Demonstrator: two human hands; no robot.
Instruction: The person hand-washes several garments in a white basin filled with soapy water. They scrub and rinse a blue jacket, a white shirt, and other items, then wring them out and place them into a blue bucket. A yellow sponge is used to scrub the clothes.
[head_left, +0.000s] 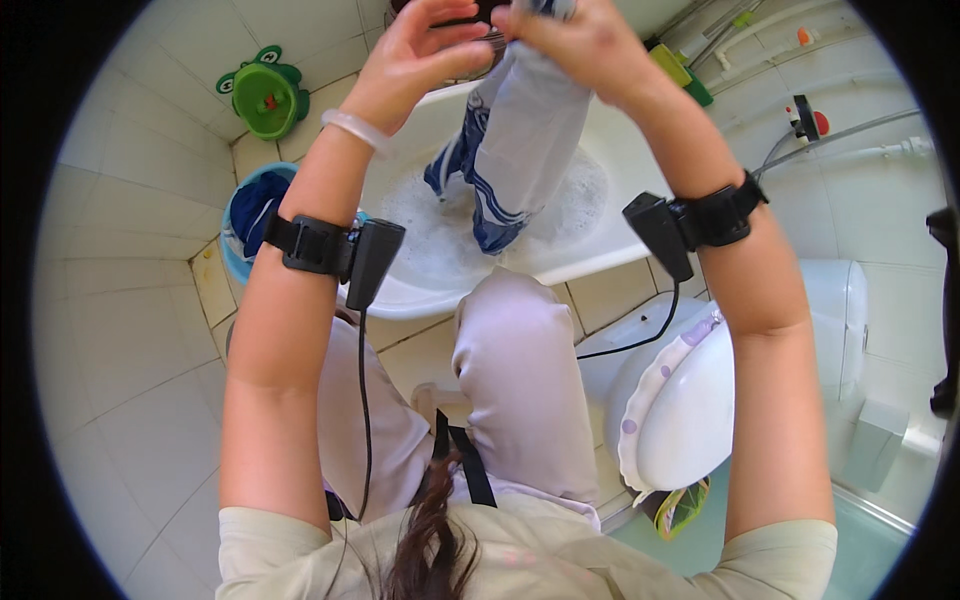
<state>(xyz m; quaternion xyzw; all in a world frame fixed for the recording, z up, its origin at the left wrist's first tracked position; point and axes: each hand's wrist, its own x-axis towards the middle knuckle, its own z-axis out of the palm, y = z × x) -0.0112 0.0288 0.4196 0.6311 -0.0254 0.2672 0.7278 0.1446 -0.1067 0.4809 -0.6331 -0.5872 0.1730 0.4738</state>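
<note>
From my right hand (577, 49) hangs a wet white-and-blue garment (532, 127), gathered in the fingers at the top edge of the view. Its blue, white-striped lower end dangles over soapy water in a white tub (600, 259) before my knees. Just left of the cloth is my left hand (424, 64), fingers spread and holding nothing. A pale bangle (356, 131) circles that wrist. The upper part of the garment is cut off by the frame.
A light-blue basin (232, 259) with dark-blue cloth stands left of the tub. A green frog-shaped potty (266, 101) is against the wall. At right are a toilet (690, 420), a hose (840, 142) and wall pipes. Black cables hang from both forearm straps.
</note>
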